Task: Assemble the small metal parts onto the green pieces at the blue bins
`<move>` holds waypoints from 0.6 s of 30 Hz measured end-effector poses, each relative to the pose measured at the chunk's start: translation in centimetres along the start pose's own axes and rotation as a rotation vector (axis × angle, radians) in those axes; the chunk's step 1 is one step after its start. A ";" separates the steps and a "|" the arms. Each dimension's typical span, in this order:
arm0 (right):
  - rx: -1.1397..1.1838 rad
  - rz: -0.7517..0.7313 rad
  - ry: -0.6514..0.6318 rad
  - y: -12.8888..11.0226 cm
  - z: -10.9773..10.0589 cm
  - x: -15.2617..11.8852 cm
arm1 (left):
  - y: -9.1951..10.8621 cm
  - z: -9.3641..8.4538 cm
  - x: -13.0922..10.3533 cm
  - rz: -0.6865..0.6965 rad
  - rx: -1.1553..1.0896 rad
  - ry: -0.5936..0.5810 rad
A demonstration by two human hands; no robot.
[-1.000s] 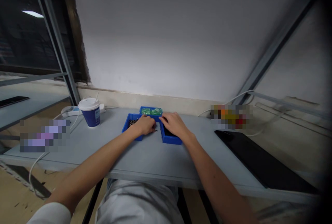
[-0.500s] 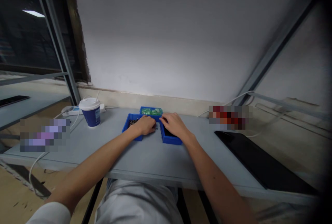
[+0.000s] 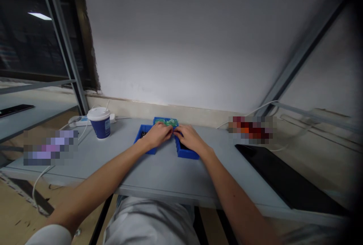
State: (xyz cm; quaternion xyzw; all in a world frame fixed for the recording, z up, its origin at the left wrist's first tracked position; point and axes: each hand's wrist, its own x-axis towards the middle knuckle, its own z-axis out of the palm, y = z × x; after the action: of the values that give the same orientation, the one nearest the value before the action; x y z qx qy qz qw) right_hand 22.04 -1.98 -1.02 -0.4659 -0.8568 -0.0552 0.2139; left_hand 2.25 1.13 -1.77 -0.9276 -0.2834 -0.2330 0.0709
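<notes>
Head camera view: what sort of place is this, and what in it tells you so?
Probably a workshop or factory workstation: a grey workbench, a blue parts bin holding small loose pieces, and a metal frame post suggest it.

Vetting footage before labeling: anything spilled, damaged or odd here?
No spill shows around the blue bins. The wall edge beside the window looks ragged, possibly chipped. A cup stands close to a power strip, risky if it tips. Two pixelated patches hide what's there.

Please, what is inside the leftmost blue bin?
Inside the leftmost blue bin, small pieces, some shiny, show near its left wall. The left hand blocks much of the inside; what lies there cannot be seen.
</notes>
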 end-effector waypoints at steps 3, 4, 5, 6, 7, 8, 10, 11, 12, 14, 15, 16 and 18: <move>0.005 -0.056 0.020 0.1 0.1 0.1 | 0.0 -0.5 -0.1 -0.017 -0.024 0.019; 0.003 -0.070 0.030 0.2 0.1 0.1 | 0.0 -0.6 -0.2 -0.026 -0.025 0.021; 0.000 -0.077 0.043 0.2 0.1 0.2 | 0.0 -0.8 -0.3 -0.037 -0.024 0.024; 0.001 -0.077 0.057 0.2 0.1 0.2 | 0.1 -0.9 -0.4 -0.048 -0.020 0.026; 0.003 -0.074 0.072 0.2 0.0 0.2 | 0.1 -0.9 -0.5 -0.058 -0.014 0.027; 0.008 -0.070 0.086 0.1 0.0 0.3 | 0.1 -1.0 -0.6 -0.067 -0.006 0.025; 0.022 -0.067 0.111 0.0 -0.1 0.3 | 0.1 -1.1 -0.7 -0.074 0.011 0.009; 0.028 -0.067 0.122 0.0 -0.2 0.3 | 0.2 -1.1 -0.8 -0.074 0.019 -0.001; 0.032 -0.068 0.132 -0.1 -0.2 0.3 | 0.2 -1.1 -0.8 -0.072 0.025 -0.011; 0.037 -0.069 0.148 -0.1 -0.3 0.2 | 0.2 -1.1 -0.8 -0.069 0.031 -0.023; 0.039 -0.072 0.152 -0.1 -0.3 0.2 | 0.3 -1.1 -0.8 -0.070 0.033 -0.026; 0.041 -0.074 0.156 -0.1 -0.3 0.2 | 0.3 -1.1 -0.8 -0.070 0.034 -0.027; 0.047 -0.079 0.160 -0.1 -0.2 0.2 | 0.3 -1.2 -0.7 -0.072 0.036 -0.029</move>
State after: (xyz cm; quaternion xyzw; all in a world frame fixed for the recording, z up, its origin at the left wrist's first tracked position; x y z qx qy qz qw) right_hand 21.93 -1.92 -0.76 -0.4207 -0.8557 -0.0806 0.2904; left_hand 1.44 0.18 -1.08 -0.9187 -0.3216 -0.2167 0.0753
